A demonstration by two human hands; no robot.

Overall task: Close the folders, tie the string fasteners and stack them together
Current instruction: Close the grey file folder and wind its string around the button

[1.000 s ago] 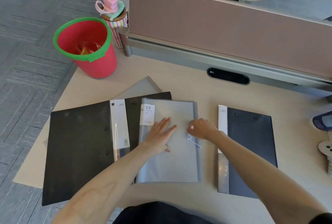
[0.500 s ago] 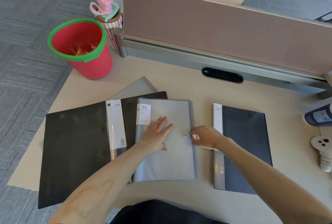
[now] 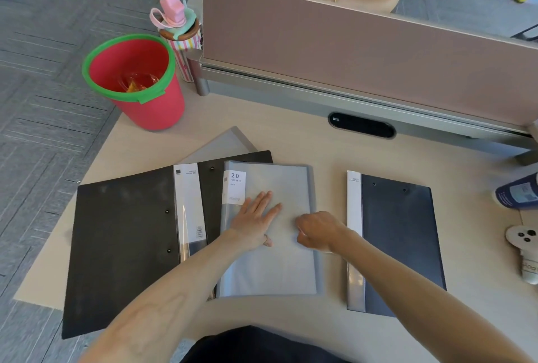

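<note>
Pressing flat on the grey clear-pocket folder (image 3: 270, 260), the left hand (image 3: 256, 218) is lying palm down w/ fingers spread, holding nothing, just pinning the cover shut near its middle. The right hand (image 3: 317, 231) is sitting just beside it, toward the folder's right (opening) edge, fingers curled under; can't tell whether it's pinching a string or fastener, as the knuckles are hiding the fingertips.

Key relation: the folder's long axis is running away from the person, spine on the left by the "20 pockets" label, free edge on the right. So the fastener end is lying right under or at the right hand, which is nearer to it; the left hand is on the spine side, working as the clamp. Judging from that, the tying is falling to the right hand while the left is keeping the cover down.

The grey folder is resting partly on the right half of the open black folder (image 3: 122, 240), which is lying spread on the desk (image 3: 320, 153) to the left and not yet closed. The closed dark folder (image 3: 398, 243) is lying apart to the right, parallel to the grey one. Stacking is prob. some way off, w/ one folder open.
</note>
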